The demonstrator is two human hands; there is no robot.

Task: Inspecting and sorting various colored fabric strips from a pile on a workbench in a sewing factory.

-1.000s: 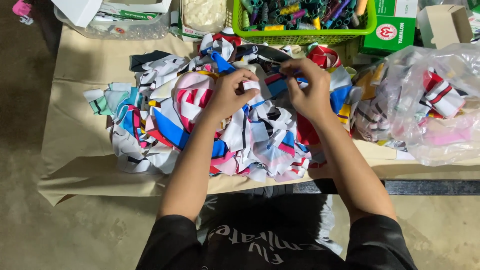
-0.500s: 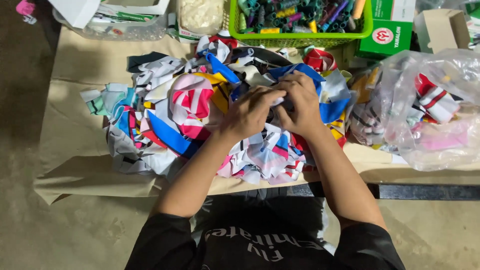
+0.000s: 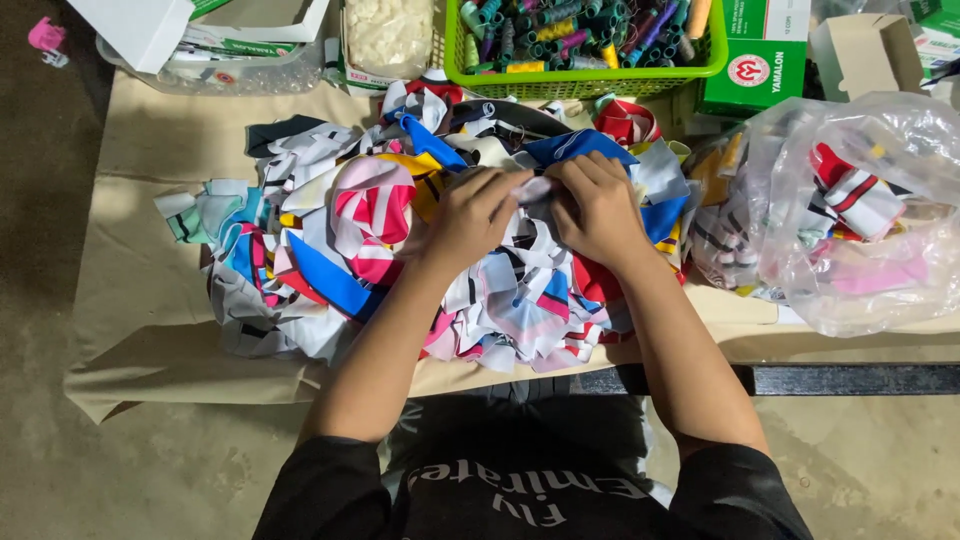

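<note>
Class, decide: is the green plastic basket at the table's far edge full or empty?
Full: the green plastic basket is crowded with thread spools of many colours.

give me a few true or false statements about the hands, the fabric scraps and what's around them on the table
1. Both hands, the left hand and the right hand, rest on the pile of fabric scraps. True.
2. The green basket holds folded towels. False: it holds spools of thread in many colours.
3. A clear plastic bag with more scraps lies to the right of the pile. True.
4. The hands are far apart, at opposite ends of the pile. False: they are close together near the middle, pinching a small pale piece between them.
5. The table is covered with a blue sheet. False: the cover is tan.
</note>
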